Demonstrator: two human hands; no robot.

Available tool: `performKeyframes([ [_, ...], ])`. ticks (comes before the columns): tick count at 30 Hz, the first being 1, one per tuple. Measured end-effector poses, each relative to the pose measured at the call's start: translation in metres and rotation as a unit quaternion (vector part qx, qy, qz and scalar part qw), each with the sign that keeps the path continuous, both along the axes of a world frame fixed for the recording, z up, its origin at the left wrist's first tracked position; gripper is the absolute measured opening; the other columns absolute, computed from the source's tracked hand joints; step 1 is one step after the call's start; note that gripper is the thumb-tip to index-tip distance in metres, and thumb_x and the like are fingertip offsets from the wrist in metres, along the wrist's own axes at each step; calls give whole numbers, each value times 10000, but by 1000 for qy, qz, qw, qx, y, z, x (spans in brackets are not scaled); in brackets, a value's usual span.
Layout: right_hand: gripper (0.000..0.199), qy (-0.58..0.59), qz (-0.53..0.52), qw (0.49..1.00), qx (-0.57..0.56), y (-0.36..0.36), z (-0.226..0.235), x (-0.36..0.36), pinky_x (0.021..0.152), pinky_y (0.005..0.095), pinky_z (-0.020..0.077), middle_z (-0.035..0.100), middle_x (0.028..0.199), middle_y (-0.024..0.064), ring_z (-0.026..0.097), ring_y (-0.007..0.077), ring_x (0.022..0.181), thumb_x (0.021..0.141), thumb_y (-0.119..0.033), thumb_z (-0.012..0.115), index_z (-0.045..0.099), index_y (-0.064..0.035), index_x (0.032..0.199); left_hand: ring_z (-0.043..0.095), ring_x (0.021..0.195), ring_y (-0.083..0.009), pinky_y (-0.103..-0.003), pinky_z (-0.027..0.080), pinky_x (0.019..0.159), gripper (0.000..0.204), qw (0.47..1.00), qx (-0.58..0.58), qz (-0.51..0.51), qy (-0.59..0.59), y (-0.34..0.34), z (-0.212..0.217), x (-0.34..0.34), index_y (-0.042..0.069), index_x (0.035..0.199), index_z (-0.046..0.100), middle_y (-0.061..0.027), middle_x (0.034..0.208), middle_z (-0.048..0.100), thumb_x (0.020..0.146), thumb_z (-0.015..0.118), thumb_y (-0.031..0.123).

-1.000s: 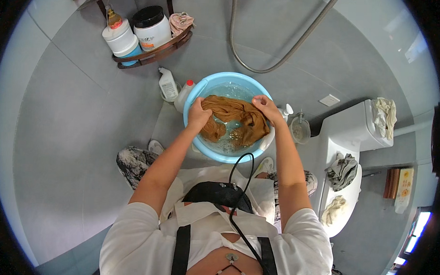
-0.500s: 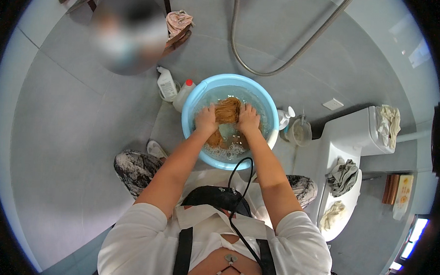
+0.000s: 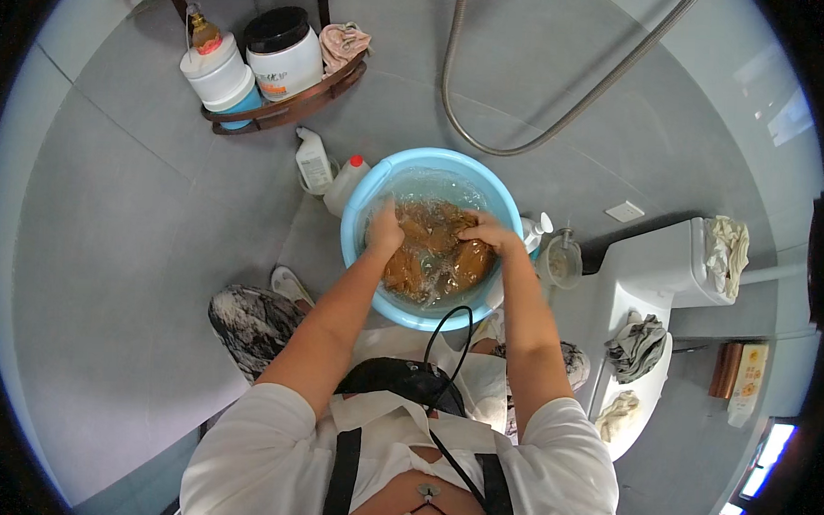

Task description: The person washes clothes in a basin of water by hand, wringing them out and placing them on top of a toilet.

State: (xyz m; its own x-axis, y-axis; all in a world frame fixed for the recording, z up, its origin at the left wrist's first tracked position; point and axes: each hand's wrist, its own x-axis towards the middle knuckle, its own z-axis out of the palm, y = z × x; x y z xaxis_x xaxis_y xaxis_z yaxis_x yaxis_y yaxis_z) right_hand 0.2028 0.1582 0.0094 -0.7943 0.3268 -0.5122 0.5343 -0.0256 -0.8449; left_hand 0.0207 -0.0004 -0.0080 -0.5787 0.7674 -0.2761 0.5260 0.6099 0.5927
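Observation:
A soaked brown cloth lies spread and bunched in the water of a round light-blue basin. My left hand is at the cloth's left edge, its fingertips blurred amid splashing water, so its grip cannot be told. On the other side, my right hand points inward, its fingers closed on the wet cloth. Part of the cloth sits below the surface, and ripples hide its outline.
Left of the basin stand a white bottle and a red-capped jug. A pump bottle and clear container stand right. The toilet bears cloths. Above are a shelf with jars and a hose.
The brown cloth, earlier bunched up between both hands, is now lower and spread through the water. My right hand has moved rightward and turned inward. The water is more stirred up.

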Motion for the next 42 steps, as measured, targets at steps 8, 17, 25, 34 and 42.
performKeyframes([
  [8,454,43,-145,978,-142,10,26,19,920,310,389,531,1171,111,504,199,1056,788,-91,583,467,-43,1225,362,1194,-321,-415,373,947,623,994,39,101,-30,6,-12,3,89,1308,349,-142,1317,357,738,579,-14],
  [17,571,-142,39,904,401,-27,14,-20,939,393,377,441,1250,198,462,357,1110,774,-373,591,441,-75,1237,344,1212,-344,-402,324,984,646,991,58,95,-79,5,-6,0,116,1323,335,-159,1330,347,730,567,9],
  [25,680,-264,81,862,425,-46,-21,-25,852,410,440,551,1105,207,534,350,1022,718,-418,633,408,-80,1264,408,1159,-323,-375,369,934,616,990,121,-46,-64,1,-28,-4,121,1305,381,-172,1285,404,721,487,-47],
  [34,487,136,-328,909,220,-46,-23,-26,916,358,391,543,1136,196,516,325,1063,721,-161,592,498,-72,1190,465,1108,-259,-378,429,879,623,687,274,157,-654,3,-17,7,105,1285,408,-108,1224,469,679,438,-36],
  [42,576,263,-112,841,460,-133,69,-26,862,351,437,510,1153,133,523,287,1025,688,-146,636,460,-99,1235,476,1099,-262,-398,414,915,485,573,297,108,-756,0,42,12,110,1289,387,-116,1220,467,892,397,388],
])
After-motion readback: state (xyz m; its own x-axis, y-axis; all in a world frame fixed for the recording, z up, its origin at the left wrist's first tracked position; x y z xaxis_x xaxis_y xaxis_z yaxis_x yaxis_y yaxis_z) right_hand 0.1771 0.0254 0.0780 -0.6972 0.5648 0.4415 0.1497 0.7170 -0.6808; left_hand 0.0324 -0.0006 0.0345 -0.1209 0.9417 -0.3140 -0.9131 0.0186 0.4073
